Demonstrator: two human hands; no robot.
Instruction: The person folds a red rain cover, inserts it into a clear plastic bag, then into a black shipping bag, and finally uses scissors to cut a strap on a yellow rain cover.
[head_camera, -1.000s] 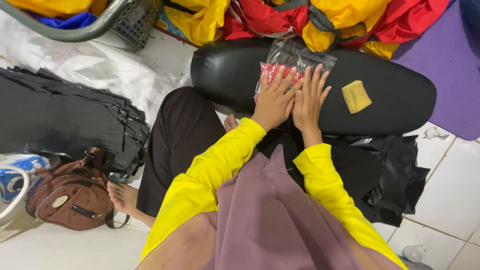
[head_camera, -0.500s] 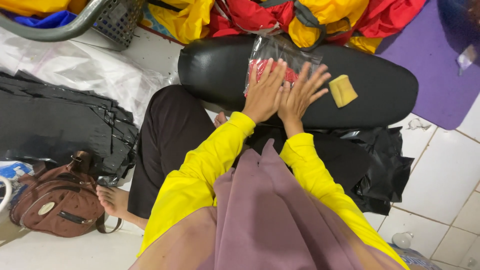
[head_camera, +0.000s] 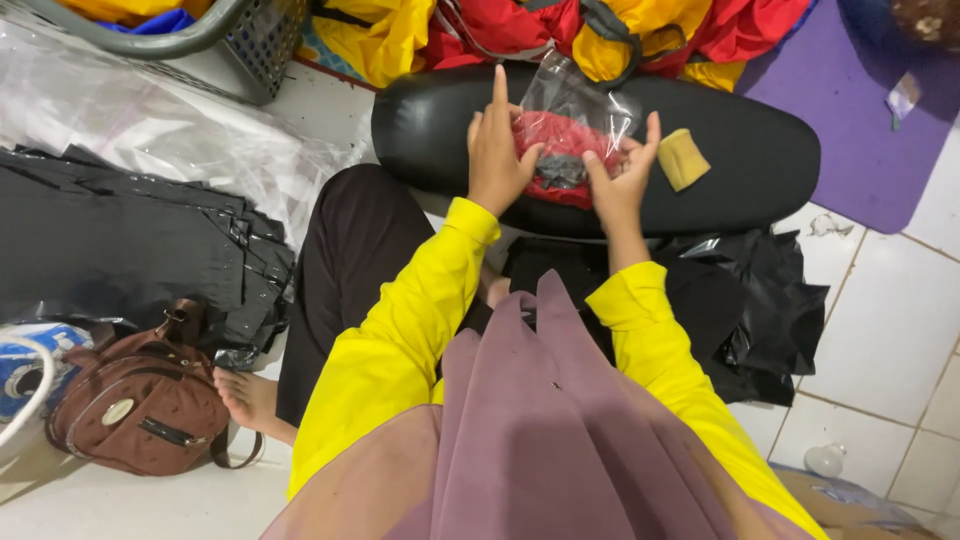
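Seated on the tiled floor (head_camera: 880, 330), legs folded under a long black cushion (head_camera: 760, 160) lying across the lap. On top of that cushion, between the two hands, a clear plastic bag (head_camera: 570, 105) with a folded red and dark garment (head_camera: 555, 160) inside. Left hand (head_camera: 497, 150) resting on the bag's left side, palm down, index finger pointing straight up and away, thumb pressed against the red cloth through the plastic. Right hand (head_camera: 625, 180) at the bag's right edge, fingers loosely curled, thumb and forefinger pinching the plastic, little finger raised. Just right of the right hand, apart from it, a small tan sponge-like block (head_camera: 683, 158) on the cushion. Beyond both hands, a heap of red and yellow fabric (head_camera: 700, 30) with dark straps. Far left of the left hand, a grey plastic basket (head_camera: 250, 40), sheets of clear plastic (head_camera: 150, 130), and a stack of black plastic bags (head_camera: 110, 240). Below and left of the left hand, near a bare foot, a brown handbag (head_camera: 140, 400). Under the right forearm, crumpled black plastic (head_camera: 770, 310); to the far right, a purple mat (head_camera: 870, 110). Yellow sleeves on both arms
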